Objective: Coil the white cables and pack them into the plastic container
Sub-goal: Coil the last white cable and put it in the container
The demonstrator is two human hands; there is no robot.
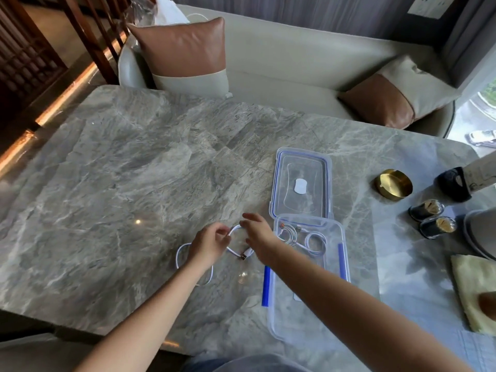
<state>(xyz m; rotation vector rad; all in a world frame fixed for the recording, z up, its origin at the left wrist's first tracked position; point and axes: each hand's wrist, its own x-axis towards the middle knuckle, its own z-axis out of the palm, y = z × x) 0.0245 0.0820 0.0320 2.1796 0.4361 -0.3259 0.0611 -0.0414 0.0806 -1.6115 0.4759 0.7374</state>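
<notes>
A loose white cable (180, 257) lies on the grey marble table (120, 183), left of a clear plastic container (332, 291) with blue clips. My left hand (208, 244) pinches the cable where it loops. My right hand (259, 237) holds the same cable a little further right, fingers curled around a bend of it. The cable's plug end (245, 255) sticks out between the two hands. Coiled white cables (308, 238) lie inside the container at its far end. The container's clear lid (302, 183) rests flat on the table just beyond it.
A gold ashtray (393, 183), two small dark jars (432, 217), a black object (453, 183) and a yellow cloth (475, 291) stand along the table's right side. A pale sofa (295, 68) with brown cushions sits behind the table.
</notes>
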